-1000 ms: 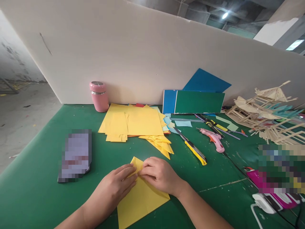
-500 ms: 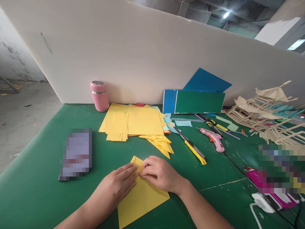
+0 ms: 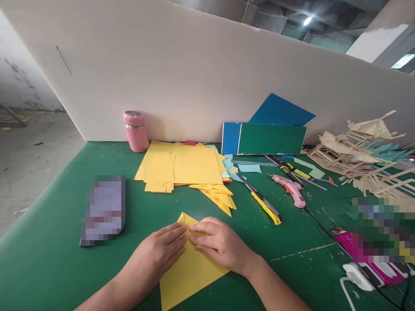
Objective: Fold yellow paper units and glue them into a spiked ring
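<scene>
Two flat hands, left hand and right hand, pin the yellow paper, gripping nothing; uneven pressure could slide it across the table, skewing the crease.

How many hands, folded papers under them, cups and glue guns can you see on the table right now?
Hands: 2, left hand and right hand, both pressing on the paper
Yellow paper under them: 1
Pink cup: 1
Pink glue gun: 1
Total: 5
</scene>
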Demonstrator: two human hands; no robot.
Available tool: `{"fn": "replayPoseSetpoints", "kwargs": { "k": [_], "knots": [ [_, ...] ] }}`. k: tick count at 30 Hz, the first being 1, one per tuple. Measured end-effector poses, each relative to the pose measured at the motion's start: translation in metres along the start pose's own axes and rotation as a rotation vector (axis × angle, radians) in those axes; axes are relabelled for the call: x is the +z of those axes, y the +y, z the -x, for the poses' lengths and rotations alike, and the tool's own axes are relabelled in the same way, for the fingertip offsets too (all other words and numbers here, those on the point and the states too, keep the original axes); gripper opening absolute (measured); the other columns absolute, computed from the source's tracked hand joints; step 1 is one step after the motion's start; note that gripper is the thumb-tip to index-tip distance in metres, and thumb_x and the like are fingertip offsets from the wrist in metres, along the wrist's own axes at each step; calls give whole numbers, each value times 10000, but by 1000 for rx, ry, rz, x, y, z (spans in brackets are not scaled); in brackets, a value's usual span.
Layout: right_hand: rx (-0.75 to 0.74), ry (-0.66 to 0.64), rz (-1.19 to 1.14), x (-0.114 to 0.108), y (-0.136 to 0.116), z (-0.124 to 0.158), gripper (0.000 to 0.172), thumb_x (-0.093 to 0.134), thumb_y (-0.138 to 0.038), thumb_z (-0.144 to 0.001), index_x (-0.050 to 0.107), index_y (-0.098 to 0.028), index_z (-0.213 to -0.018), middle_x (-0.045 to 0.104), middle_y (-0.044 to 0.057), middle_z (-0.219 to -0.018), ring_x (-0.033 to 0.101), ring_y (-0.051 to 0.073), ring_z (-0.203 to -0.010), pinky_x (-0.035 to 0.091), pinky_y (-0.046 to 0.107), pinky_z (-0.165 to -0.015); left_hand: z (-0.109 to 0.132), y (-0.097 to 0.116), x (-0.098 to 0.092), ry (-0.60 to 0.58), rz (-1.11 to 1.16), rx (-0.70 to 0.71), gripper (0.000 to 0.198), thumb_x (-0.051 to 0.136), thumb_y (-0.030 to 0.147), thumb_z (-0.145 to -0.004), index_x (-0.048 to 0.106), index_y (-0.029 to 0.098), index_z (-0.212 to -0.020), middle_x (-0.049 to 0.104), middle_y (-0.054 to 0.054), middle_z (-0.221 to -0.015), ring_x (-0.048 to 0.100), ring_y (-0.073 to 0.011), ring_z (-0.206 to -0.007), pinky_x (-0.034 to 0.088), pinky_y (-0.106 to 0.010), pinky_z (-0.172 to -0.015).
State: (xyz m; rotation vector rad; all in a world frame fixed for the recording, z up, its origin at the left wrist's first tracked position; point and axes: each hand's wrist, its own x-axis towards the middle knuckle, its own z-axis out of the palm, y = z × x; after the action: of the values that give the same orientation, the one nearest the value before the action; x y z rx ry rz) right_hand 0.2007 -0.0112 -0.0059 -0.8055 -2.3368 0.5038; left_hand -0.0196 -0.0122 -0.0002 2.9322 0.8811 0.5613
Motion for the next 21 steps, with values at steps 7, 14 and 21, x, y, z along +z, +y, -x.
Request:
{"fn": "replayPoseSetpoints", "kwargs": {
  "k": [7, 14, 21],
  "knots": [
    [-4, -43, 11, -2, 1, -1, 207, 497, -182, -937, 679, -194, -1036, 659, 73, -1094, 546, 188, -974, 518, 335, -839, -5, 2, 1, 31, -105, -18, 395, 281, 183, -979, 673, 150, -944, 709, -88, -1066, 651, -227, -1046, 541, -372, -928],
    [14, -54, -4, -2, 0, -2, 209, 490, -191, -942, 685, -197, -1017, 662, 70, -1077, 545, 191, -959, 514, 341, -833, -4, -2, 4, -41, -130, -2, 322, 317, 150, -954, 613, 191, -834, 699, -78, -1016, 595, -218, -1130, 482, -430, -987],
    [9, -41, -16, -1, 0, -3, 202, 501, -172, -932, 679, -201, -1023, 666, 69, -1042, 556, 190, -948, 520, 349, -822, -4, -5, 3, 7, -38, -39, 239, 337, 185, -945, 574, 214, -942, 660, -73, -1107, 499, -221, -1243, 360, -468, -1071]
  ]
}}
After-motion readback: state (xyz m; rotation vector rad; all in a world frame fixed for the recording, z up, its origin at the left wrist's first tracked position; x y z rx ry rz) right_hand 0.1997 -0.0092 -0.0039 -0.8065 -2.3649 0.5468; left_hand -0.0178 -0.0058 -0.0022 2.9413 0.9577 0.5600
